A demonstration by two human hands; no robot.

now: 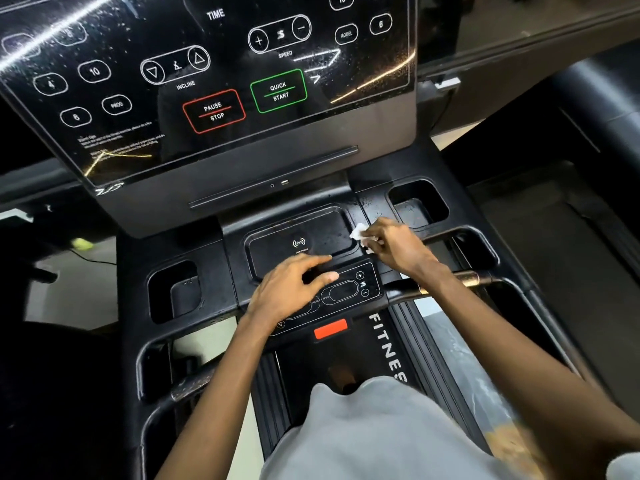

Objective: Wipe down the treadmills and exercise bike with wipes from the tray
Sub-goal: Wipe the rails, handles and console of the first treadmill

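Treadmill console [242,98], viewed from above. The right hand [394,245] holds a crumpled white wipe [358,233], its grip pinching it against the ledge between the charging pad [301,233] and the right cup holder [417,202]. The left hand [291,291] rests on the lower control panel [346,292], its grip spread and empty. Droplets on the screen and pad suggest these are already wiped. The handrail [467,279] and the remaining machines, out of view, presumably remain.

My soft grey clothes [381,431] fill the bottom middle. At the left side, a small fuzzy yellow-green blob [82,243] sits just above a thin black cord [95,260] on the pale floor [69,292].
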